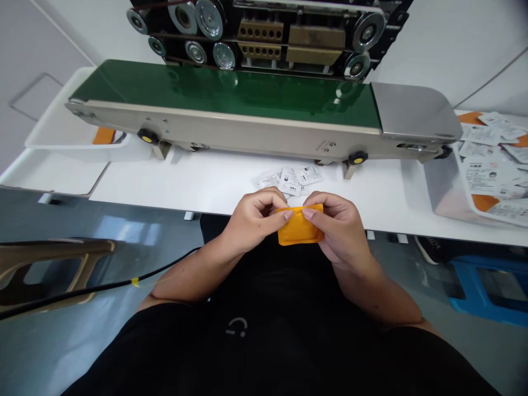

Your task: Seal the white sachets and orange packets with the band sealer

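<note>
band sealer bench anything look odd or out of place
A black cable with a yellow tape mark stands out: it runs loose across the view beside the left forearm, not routed along anything. The orange sachet pinched by the left hand and right hand looks intact, and nothing on the band sealer looks damaged.

Ahead of the left hand (253,220) and right hand (336,228), a strip of white tabletop (371,192) runs up to the beige body of the band sealer (223,129), which blocks any straight forward reach. A small pile of printed white packets (289,181) sits in that strip, and a hand can pass on either side of it. Farther right, the wall of a plastic bin (437,192) rises in the way; at far left, a white tray (74,148) lies past the sealer's end.
</note>
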A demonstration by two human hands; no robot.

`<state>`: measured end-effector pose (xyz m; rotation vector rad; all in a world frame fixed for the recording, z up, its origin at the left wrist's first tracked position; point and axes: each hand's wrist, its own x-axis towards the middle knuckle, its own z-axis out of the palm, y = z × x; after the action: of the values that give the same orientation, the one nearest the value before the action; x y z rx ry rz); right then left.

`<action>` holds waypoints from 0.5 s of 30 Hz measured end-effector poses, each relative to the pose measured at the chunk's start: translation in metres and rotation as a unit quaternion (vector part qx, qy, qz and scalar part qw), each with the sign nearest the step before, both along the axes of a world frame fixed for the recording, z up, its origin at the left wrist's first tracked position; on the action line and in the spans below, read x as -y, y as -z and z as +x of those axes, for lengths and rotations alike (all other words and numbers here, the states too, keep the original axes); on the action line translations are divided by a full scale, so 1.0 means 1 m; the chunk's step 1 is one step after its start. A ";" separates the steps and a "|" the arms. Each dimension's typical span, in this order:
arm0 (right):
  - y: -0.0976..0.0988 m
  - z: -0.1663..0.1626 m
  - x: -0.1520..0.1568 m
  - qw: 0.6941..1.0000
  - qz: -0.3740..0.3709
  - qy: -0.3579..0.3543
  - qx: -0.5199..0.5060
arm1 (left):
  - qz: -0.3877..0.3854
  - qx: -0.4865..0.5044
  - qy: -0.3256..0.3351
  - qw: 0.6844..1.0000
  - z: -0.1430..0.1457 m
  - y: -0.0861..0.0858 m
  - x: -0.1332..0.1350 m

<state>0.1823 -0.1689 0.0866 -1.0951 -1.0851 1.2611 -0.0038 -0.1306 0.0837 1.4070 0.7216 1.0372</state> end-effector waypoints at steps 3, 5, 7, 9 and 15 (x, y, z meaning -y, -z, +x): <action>-0.002 -0.002 0.002 1.000 -0.015 0.006 -0.016 | -0.060 0.041 0.009 0.997 0.003 0.001 0.002; -0.003 -0.003 0.002 1.000 -0.021 0.011 -0.020 | -0.083 0.057 0.012 0.995 0.004 0.001 0.003; -0.003 -0.004 0.001 0.999 -0.016 0.016 -0.028 | -0.080 0.055 0.011 0.995 0.004 0.000 0.003; -0.001 -0.004 0.001 0.999 0.006 0.021 -0.023 | -0.057 0.034 0.008 0.998 0.004 -0.001 0.002; 0.002 -0.002 -0.003 0.991 0.104 0.057 0.067 | 0.022 0.007 -0.032 0.999 0.008 -0.001 -0.004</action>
<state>0.1802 -0.1663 0.0843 -1.0784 -1.2088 0.9713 0.0039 -0.1267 0.0848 1.4215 0.7419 1.1184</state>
